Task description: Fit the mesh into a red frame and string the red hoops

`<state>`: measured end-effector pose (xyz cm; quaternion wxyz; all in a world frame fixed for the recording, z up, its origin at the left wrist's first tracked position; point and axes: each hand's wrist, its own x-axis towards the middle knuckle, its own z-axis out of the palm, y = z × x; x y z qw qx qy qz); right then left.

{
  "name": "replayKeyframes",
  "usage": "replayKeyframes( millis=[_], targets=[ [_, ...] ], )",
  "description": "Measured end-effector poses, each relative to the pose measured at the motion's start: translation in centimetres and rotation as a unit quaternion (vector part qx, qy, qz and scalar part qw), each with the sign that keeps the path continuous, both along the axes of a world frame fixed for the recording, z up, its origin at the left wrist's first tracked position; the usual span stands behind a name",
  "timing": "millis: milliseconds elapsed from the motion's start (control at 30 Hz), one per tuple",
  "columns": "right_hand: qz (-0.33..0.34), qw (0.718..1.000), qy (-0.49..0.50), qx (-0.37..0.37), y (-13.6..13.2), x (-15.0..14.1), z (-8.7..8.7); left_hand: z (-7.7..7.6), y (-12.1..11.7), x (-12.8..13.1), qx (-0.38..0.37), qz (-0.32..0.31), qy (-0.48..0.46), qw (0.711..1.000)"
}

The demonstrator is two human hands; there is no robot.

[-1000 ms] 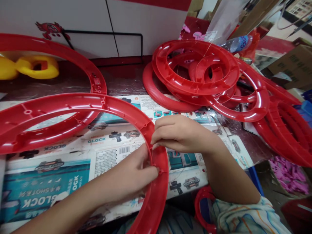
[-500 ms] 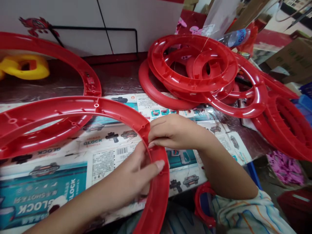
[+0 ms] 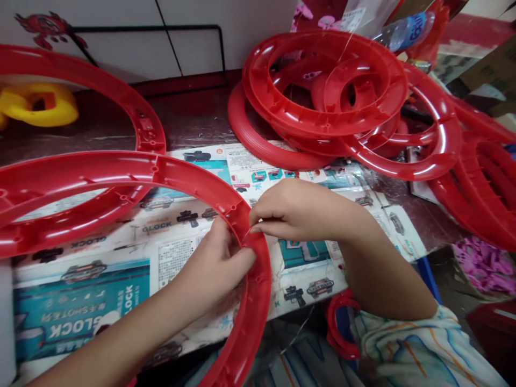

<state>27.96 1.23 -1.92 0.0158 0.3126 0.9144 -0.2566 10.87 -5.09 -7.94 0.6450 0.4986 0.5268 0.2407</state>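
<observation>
Red ring (image 3: 258, 279) sits gripped in the left hand (image 3: 213, 263), thumb (image 3: 242, 262) now nearer the right hand (image 3: 296, 209), whose fingers (image 3: 266, 207) pinch a thin strand (image 3: 247, 232).

Right sleeve (image 3: 419, 346): loose pale fabric printed with irregular blue and orange lines; ends in soft folds near the elbow. Lap clothing (image 3: 298, 360): greyish in shadow, similar blue and orange stripes.

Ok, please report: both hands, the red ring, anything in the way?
Left hand gripping the red ring. Right hand pinched at its band, contents unclear. Second ring behind, away from both hands.
</observation>
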Motion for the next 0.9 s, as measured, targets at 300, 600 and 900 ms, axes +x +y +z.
replayKeyframes(
  millis=[300, 600, 900],
  targets=[
    [-0.005, 0.989, 0.046, 0.14, -0.4, 0.0, -0.2, 0.2, -0.4, 0.3, 0.007, -0.063, 0.022, 0.998],
    [0.016, 0.983, 0.107, 0.147, -0.4, 0.0, -1.0, 0.2, -1.4, 0.3, -0.037, -0.082, -0.051, 0.995],
    [0.006, 0.979, 0.158, 0.128, 0.0, 0.4, -1.1, 2.0, -0.9, 0.8, -0.072, 0.001, -0.136, 0.988]
  ],
)
